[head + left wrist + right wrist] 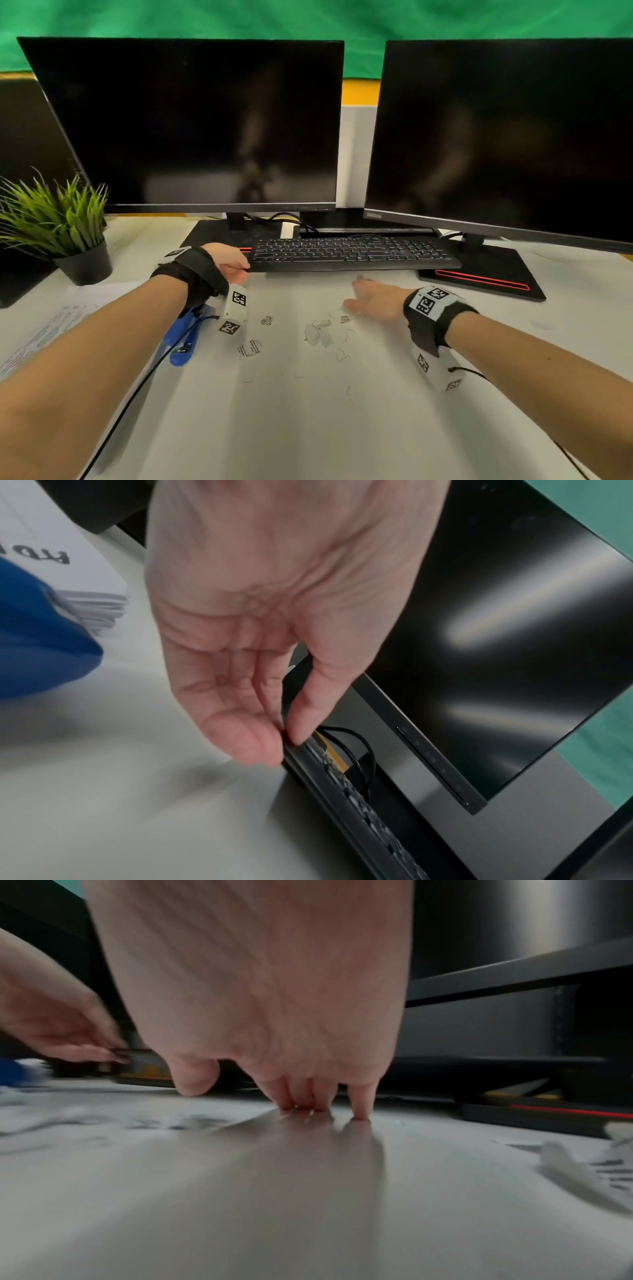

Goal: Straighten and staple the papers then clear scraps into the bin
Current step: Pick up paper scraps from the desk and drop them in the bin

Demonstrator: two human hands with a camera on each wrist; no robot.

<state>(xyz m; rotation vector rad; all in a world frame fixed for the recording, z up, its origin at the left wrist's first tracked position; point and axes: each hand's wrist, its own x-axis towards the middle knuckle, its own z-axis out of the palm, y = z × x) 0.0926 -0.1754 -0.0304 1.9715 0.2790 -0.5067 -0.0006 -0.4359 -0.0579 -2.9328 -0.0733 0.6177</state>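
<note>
My left hand (236, 267) pinches the left front corner of the black keyboard (349, 255), thumb on top and fingers under its edge (284, 739). My right hand (370, 294) lies flat on the white desk in front of the keyboard, its straight fingertips (359, 1115) touching the surface. Torn paper scraps (320, 330) and loose staples (342, 356) are scattered on the desk between my arms. A blue stapler (183, 337) lies under my left wrist. The stack of printed papers (44, 329) sits at the left, its corner (92, 607) beside the stapler.
Two dark monitors (191, 126) (507, 137) stand behind the keyboard on black bases with red trim (479, 279). A potted green plant (65, 229) stands at the left. A black cable (137, 387) runs along my left forearm. No bin is in view.
</note>
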